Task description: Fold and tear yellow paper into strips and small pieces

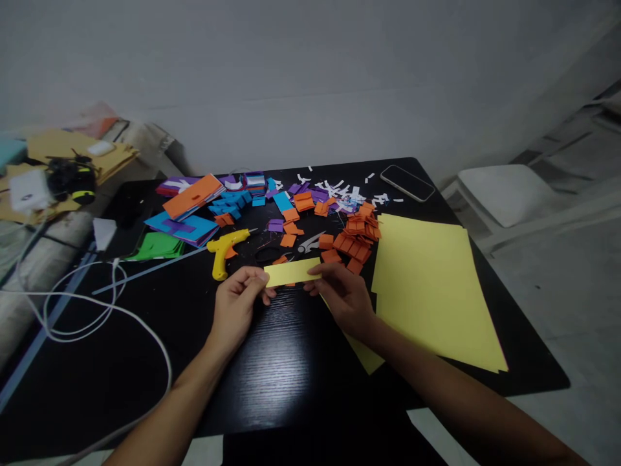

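Observation:
A short yellow paper strip [293,272] is stretched between both hands, just above the black table. My left hand [240,291] pinches its left end between thumb and fingers. At the other end, my right hand [342,291] grips the strip the same way. Under my right wrist lies another yellow paper piece [365,359], partly hidden by the forearm. Just beyond the strip rest a pair of scissors [310,242] and several folded orange paper pieces [353,246]. A yellow glue gun [224,251] lies beyond my left hand.
Large yellow sheets [431,291] cover the table's right side. A phone [407,182] lies at the far right corner, near white paper scraps [339,191]. Blue, orange and green folded papers [182,226] pile up at the left. A white cable [145,327] loops across the left side.

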